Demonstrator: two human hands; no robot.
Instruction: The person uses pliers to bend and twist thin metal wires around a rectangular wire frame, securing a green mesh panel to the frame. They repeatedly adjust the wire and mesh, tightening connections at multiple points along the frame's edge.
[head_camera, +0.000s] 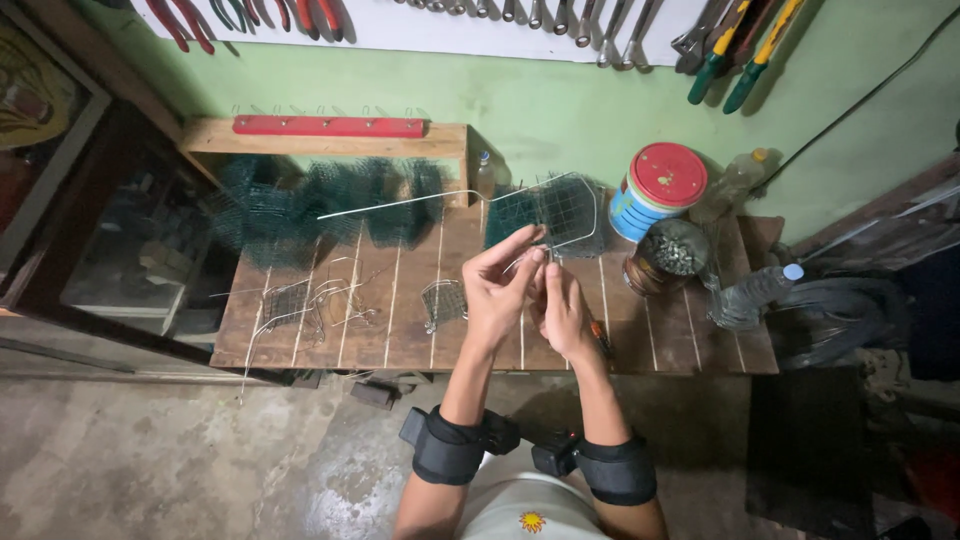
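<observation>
Near the workbench's (400, 340) front edge, left hand (497, 290) and right hand (562, 312) pinch a thin bent wire (450, 197), apparently mid-bend; a small mesh basket (443, 300) stands formed, green mesh (320, 205) uncut behind.

Layout: desk (400, 335) against the wall, both hands raised over its middle.

Left hand (497, 290) and right hand (560, 312) side by side, touching, above the desk's front half; a bent wire (440, 198) runs from them leftward and back. Mesh panel (548, 212) stands just behind the hands. Small mesh piece (443, 300) lies on the desk left of the left hand; loose wire scraps (320, 300) further left. Mesh rolls (320, 205) along the rear left, under a wooden shelf (330, 135). Tin can (657, 188) at rear right, jar (668, 255) before it, plastic bottle (750, 295) at the right edge. Tools (740, 40) hang on the wall behind.
</observation>
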